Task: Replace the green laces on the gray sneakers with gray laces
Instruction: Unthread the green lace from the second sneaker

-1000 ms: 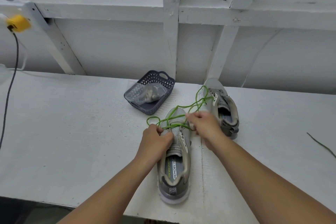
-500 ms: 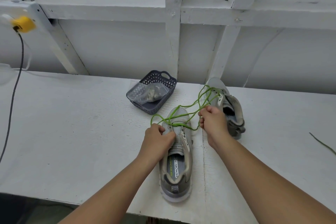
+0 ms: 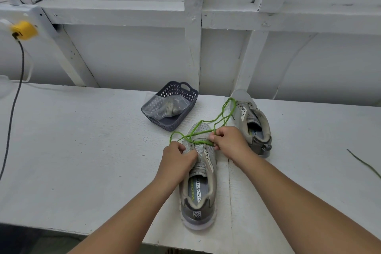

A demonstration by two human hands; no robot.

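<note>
A gray sneaker (image 3: 201,187) lies on the white table, heel toward me, with a green lace (image 3: 201,125) still threaded near its toe. Loose loops of that lace trail to the far right, over the second gray sneaker (image 3: 252,117). My left hand (image 3: 177,159) grips the near sneaker's left eyelet edge. My right hand (image 3: 228,142) pinches the green lace at the right eyelets. A bag of gray laces (image 3: 167,106) sits in a dark basket (image 3: 186,107).
The basket stands behind the near sneaker, close to the white framed wall. Another green lace (image 3: 365,164) lies on the table at the far right. A black cable (image 3: 12,113) hangs from a yellow plug (image 3: 23,30) at the left. The table's front edge (image 3: 82,233) runs below my arms.
My right hand, which had pulled the green lace up and away to the right, has come back down to the sneaker's right eyelets. My left hand has stayed on the shoe.
</note>
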